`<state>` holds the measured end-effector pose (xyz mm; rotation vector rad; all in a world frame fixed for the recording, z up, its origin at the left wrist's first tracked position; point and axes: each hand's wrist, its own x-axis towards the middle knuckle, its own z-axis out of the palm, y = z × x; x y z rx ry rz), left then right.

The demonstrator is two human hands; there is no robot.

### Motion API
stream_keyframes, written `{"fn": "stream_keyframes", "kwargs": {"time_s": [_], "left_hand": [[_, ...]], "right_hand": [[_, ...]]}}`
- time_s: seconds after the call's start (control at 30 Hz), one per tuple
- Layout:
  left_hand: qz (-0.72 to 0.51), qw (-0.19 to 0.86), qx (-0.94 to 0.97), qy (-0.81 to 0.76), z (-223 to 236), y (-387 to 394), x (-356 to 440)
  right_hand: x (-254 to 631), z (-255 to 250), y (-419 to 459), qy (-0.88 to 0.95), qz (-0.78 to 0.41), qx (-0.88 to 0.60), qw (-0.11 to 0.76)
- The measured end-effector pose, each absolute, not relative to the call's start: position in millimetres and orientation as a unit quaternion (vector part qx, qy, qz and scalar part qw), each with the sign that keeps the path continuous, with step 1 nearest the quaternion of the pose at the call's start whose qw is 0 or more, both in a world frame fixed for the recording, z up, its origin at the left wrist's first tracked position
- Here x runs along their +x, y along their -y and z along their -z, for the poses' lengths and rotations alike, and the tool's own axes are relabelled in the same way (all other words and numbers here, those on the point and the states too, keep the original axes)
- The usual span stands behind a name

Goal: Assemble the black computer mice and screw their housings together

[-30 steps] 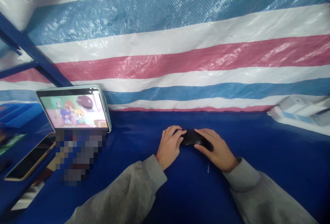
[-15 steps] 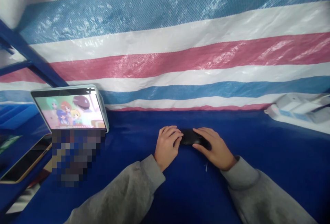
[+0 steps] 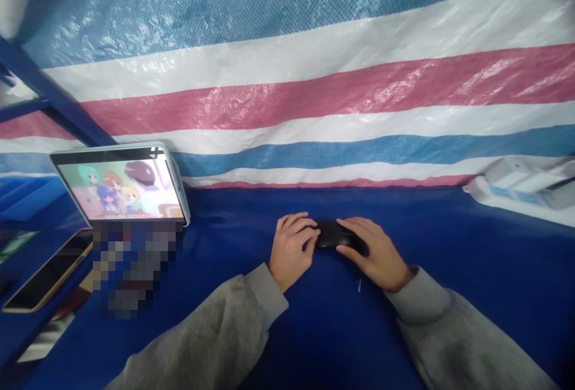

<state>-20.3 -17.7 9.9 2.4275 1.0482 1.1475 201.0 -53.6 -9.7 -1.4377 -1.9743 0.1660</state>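
A small black rounded object [image 3: 331, 234] lies on the blue table cover [image 3: 449, 270] near the middle. My left hand [image 3: 291, 249] rests at its left end, fingers curled with the tips against it. My right hand [image 3: 375, 249] covers its right end, fingers bent over the top and front. Both hands grip it between them. Most of the object is hidden by my fingers, so I cannot make out what it is. Grey sleeves cover both forearms.
A tablet [image 3: 119, 186] playing a cartoon leans at the back left. A phone [image 3: 47, 276] lies flat at the left edge. A white power strip with boxes [image 3: 521, 189] sits at the back right. A striped tarp [image 3: 314, 78] forms the back wall.
The view has tilted slightly, so everything sits a little higher in the frame. Both hands stay on the black object with only small finger shifts.
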Motion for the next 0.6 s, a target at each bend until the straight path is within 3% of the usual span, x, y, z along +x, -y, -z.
{"fn": "stream_keyframes", "kwargs": {"time_s": [0.6], "left_hand": [[-0.389,0.146,0.833,-0.365,-5.4,17.0,-20.2]], "right_hand": [[201.4,10.6,53.1,0.772,-0.032,-0.54,0.334]]}}
